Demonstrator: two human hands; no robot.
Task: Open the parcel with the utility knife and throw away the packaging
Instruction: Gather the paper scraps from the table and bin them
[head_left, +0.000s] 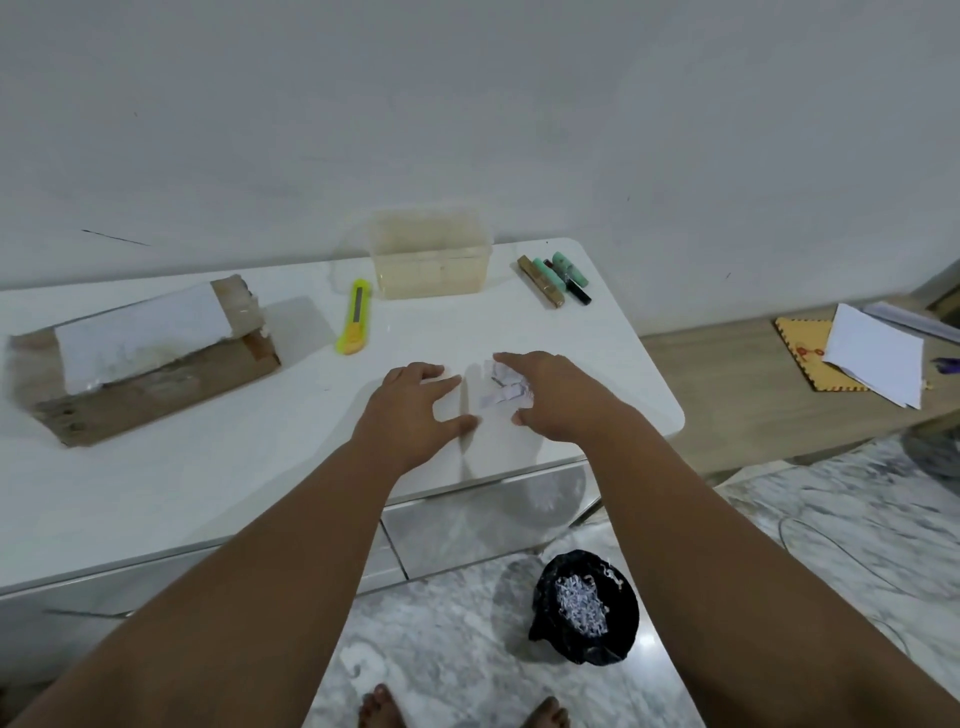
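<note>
you seem to be clearing packaging: your left hand (415, 408) is lying spread, holding nothing; your right hand (553, 397) is arching open-fingered over the paper scraps (505, 388), not gripping. the parcel (145, 358) is sitting far left, utility knife (356, 318) near it. next, likely scooping scraps into the bin bag (618, 618).

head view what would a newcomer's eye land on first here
First, two bare arms reaching in, with the left hand and right hand spread either side of a crumpled paper wad near the front right of the white table. Next, the brown parcel at the table's left, with the yellow utility knife lying to its right. On the floor, a black bag holds shredded paper.
</note>
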